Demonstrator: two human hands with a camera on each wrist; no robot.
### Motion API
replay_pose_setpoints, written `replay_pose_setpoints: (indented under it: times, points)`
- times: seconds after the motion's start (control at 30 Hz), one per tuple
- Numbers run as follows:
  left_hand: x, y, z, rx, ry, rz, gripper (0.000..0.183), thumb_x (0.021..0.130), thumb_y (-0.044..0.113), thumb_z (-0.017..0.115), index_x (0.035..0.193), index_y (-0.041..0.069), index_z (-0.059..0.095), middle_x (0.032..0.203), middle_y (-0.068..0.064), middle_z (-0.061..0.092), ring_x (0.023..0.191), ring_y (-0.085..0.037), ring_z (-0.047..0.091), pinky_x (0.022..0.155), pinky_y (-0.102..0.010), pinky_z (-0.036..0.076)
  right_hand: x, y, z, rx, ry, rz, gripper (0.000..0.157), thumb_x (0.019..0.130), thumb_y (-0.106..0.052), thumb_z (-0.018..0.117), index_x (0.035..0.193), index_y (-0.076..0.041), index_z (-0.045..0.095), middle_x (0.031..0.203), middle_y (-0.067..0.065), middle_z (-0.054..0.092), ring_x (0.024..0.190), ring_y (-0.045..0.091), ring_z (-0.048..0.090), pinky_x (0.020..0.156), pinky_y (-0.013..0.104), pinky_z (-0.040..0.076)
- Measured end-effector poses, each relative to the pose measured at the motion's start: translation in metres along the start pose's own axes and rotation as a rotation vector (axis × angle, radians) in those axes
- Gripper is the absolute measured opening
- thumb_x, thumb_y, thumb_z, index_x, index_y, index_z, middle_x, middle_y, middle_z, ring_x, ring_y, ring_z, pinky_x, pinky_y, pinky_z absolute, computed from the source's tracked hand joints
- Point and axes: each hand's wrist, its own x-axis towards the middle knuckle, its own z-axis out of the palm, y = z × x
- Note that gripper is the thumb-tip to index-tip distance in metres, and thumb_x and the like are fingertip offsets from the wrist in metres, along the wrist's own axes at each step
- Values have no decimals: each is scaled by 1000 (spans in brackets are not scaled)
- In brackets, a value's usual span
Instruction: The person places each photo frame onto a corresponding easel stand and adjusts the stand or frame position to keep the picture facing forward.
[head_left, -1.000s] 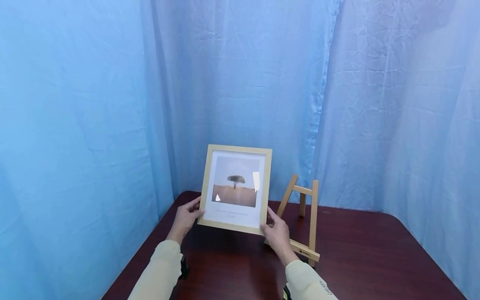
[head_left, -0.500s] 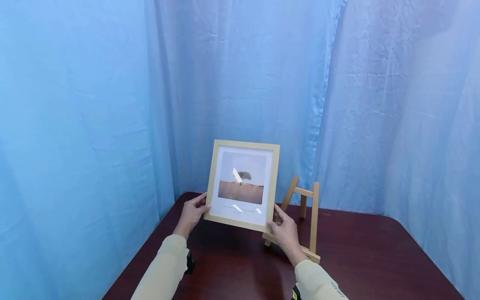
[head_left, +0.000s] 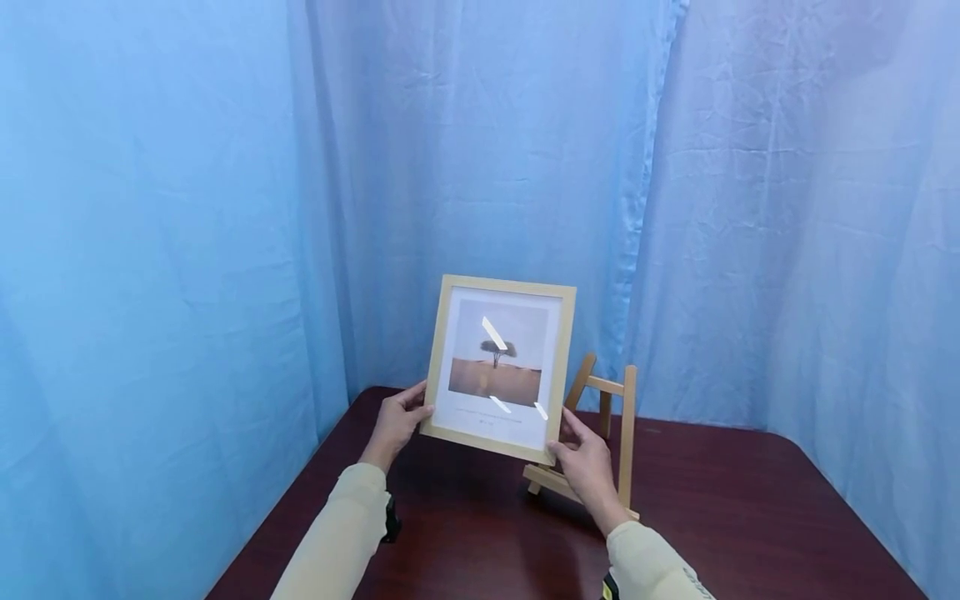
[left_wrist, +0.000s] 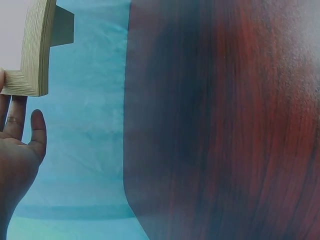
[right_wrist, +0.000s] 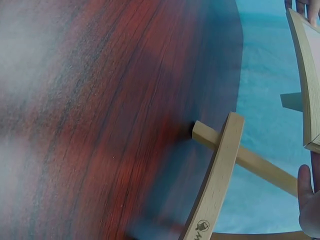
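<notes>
1. The picture frame (head_left: 498, 375) is held up off the counter (head_left: 720, 500), to the left of the easel (head_left: 628, 442) and partly in front of its left leg as the head camera sees it. It leans back a little and its lower edge slopes down toward the easel. The right wrist view shows a gap between it and the easel's ledge (head_left: 553, 482).
2. The left hand (head_left: 394, 425), on the side away from the easel, pinches the frame's lower left edge, thumb in front and fingers behind.
3. The right hand (head_left: 588, 467), in front of the easel, pinches the lower right corner in the same way.
4. Handling, as a judgement: stiff and fairly light, but broad enough to suit two hands. The glare suggests a glossy front that could be slippery, smudge or crack; whether it is glass or plastic cannot be told.
5. Best hold: the wooden border (head_left: 437, 354), low on both sides as now, thumbs off the glossy part. The flap (left_wrist: 62, 26) projecting from the back looks like a poor grip.
6. Blue curtains (head_left: 480, 167) hang behind the easel.
</notes>
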Motion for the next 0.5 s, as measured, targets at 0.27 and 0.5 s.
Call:
replay_pose_setpoints:
  times: [0.27, 0.5]
  points:
    - [5, 2, 13, -2, -6, -12, 47, 86, -12, 67, 132, -4, 60, 109, -27, 68, 95, -27, 63, 73, -18, 49, -2, 6, -11, 36, 8, -14, 64, 91, 2, 67, 150, -4, 43, 128, 25, 58, 107, 37, 65, 76, 31, 56]
    - [8, 3, 26, 6, -2, 20, 47, 85, -12, 68, 131, -3, 61, 109, -27, 68, 98, -30, 64, 75, -21, 50, -1, 8, -21, 46, 31, -28, 63, 90, 3, 68, 149, -3, 44, 127, 26, 59, 106, 37, 66, 75, 30, 57]
